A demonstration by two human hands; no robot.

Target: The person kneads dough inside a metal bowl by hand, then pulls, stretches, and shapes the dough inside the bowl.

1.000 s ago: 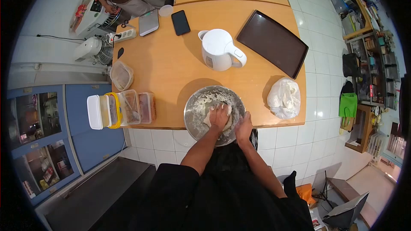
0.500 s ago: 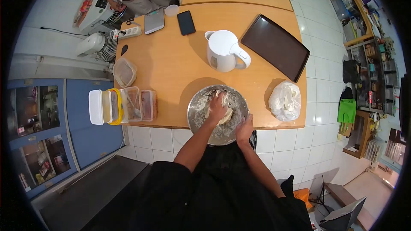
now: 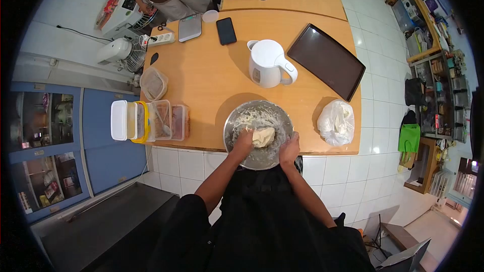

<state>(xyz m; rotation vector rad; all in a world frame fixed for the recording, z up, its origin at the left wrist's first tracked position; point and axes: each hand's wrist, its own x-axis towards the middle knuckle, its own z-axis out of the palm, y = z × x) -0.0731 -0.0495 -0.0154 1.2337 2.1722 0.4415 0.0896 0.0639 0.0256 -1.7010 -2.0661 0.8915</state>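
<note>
– Where's the dough (image 3: 263, 137)?
– One lump, inside one steel mixing bowl (image 3: 259, 161), at the table's near edge
– And the two hands?
– Left hand (image 3: 244, 141) against the lump's left side, fingers bent; how firmly, I can't tell. Right hand (image 3: 289, 149) closed round the bowl's rim
– Beyond?
– One electric kettle (image 3: 266, 63), one baking tray (image 3: 327, 62), one smartphone (image 3: 226, 31)
</note>
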